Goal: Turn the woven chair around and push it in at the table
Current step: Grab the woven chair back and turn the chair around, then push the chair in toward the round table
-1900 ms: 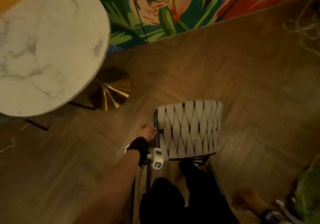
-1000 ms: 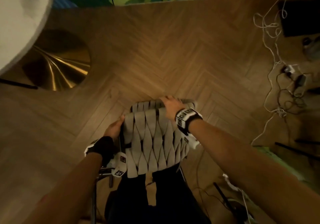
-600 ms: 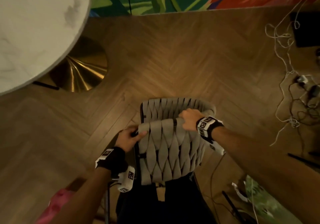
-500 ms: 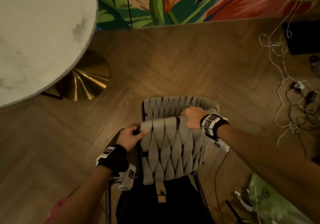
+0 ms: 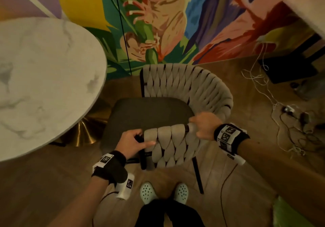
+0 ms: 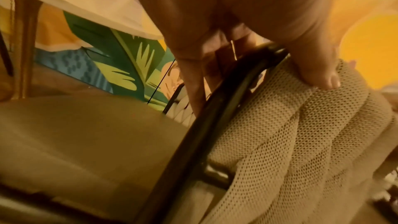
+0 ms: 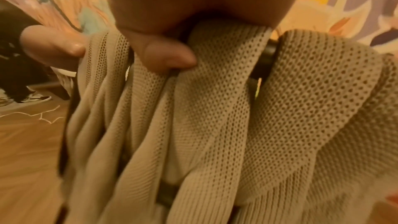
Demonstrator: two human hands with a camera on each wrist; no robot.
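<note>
While the woven chair (image 5: 177,107) stands on the wooden floor (image 5: 263,165) just in front of the person's feet, both hands hold the top of its curved back. The left hand (image 5: 131,143) is curled around the dark frame tube (image 6: 226,105) at the left end of the back, with the thumb lying on the beige straps; the left wrist view shows the fingers going behind the tube. The right hand (image 5: 204,125) is closed over the top rail further right, and the right wrist view shows its thumb pressed into the mesh straps (image 7: 215,125).

The seat cushion (image 5: 147,119) lies beyond the hands and to the left of them. Its open front edge looks toward the round marble worktop (image 5: 44,79), which stands at the left, above its gold base (image 5: 84,133). The front corner of the seat is already near the worktop's right edge, though I cannot tell if it reaches under the edge.

I judge the turning as nearly complete, so the coming move is a push leftward. The left hand is nearer to the worktop, and the right hand, on the far side of the back, can drive the chair in.
</note>
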